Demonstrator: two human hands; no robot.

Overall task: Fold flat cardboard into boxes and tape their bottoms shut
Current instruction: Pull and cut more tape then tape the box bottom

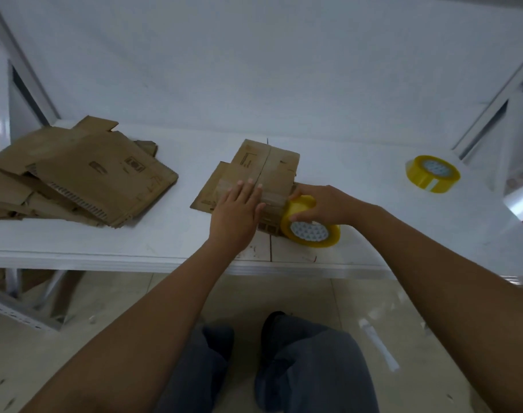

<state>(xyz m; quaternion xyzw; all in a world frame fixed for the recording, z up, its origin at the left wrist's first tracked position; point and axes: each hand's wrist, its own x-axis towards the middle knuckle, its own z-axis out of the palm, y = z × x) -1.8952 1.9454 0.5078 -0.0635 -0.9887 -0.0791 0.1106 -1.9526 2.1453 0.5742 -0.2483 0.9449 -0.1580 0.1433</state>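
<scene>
A small brown cardboard box [266, 166] stands on the white table [164, 239], its closed flaps facing up with a strip of clear tape across them. My left hand [237, 211] presses flat on the taped flaps, fingers straight. My right hand [322, 204] grips a yellow tape roll [309, 229] that rests against the box's near right corner. A flap [212, 189] sticks out on the box's left side.
A pile of flat brown cardboard [75, 174] lies at the table's left end. A second yellow tape roll [433, 173] sits at the far right. Metal shelf posts [492, 93] rise at both sides. My legs show below the table edge.
</scene>
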